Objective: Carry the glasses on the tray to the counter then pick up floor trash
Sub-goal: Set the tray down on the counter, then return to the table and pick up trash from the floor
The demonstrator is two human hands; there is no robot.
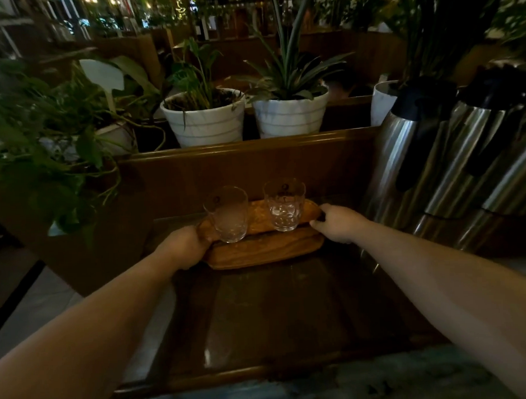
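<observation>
Oval wooden tray [257, 253] gripped at both ends by left hand [184, 247] and right hand [338, 223], above dark wooden counter [289, 311]. Two clear glasses, left glass [226, 214] and right glass [284, 204], stood upright on tray.

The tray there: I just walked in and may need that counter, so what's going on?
A person grips a wooden tray at both ends, left hand and right hand. Two clear glasses stand upright on it. The tray sits at or just above the dark wooden counter, near its back; contact isn't clear. Steel flasks stand to the right, potted plants behind.
</observation>
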